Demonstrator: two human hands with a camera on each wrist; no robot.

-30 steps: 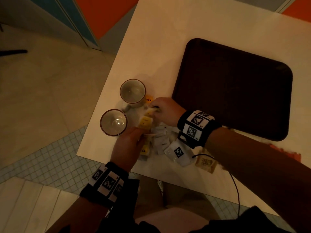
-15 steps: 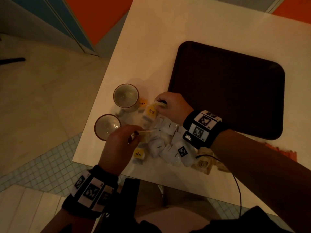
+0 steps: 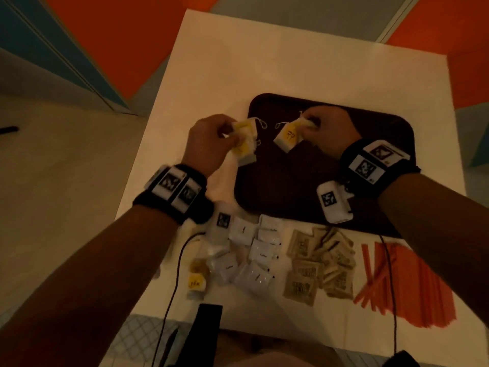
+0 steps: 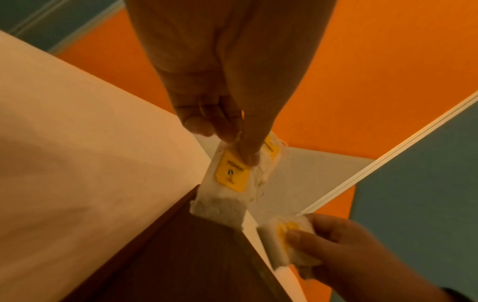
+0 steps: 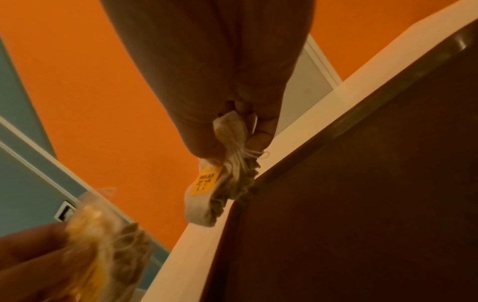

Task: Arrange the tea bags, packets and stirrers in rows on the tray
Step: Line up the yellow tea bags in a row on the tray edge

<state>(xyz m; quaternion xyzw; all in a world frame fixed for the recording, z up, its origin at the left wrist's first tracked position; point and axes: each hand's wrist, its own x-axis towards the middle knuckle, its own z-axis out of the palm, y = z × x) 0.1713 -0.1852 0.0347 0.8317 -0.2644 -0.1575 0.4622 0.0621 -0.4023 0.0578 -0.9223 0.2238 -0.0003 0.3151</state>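
Note:
A dark brown tray (image 3: 344,181) lies on the white table (image 3: 264,62). My left hand (image 3: 211,139) pinches a bunch of yellow-tagged tea bags (image 3: 244,144) above the tray's left edge; the left wrist view shows these tea bags (image 4: 227,179) under my fingertips (image 4: 248,157). My right hand (image 3: 325,131) pinches other tea bags (image 3: 288,136) over the tray's far left part; they appear as tea bags (image 5: 217,188) in the right wrist view. White packets (image 3: 254,250), brown packets (image 3: 320,263), orange stirrers (image 3: 391,282) and one lone tea bag (image 3: 197,283) lie on the table before the tray.
The table's near edge (image 3: 264,321) runs just behind the packets. The floor (image 3: 53,181) drops off at the left. A cable (image 3: 174,274) hangs from my left wrist across the packets, and another (image 3: 391,274) from the right.
Both hands have lifted from the pile by the cups and carried tea bags up over the tray's left side. The view has swung, and the two cups are out of sight.

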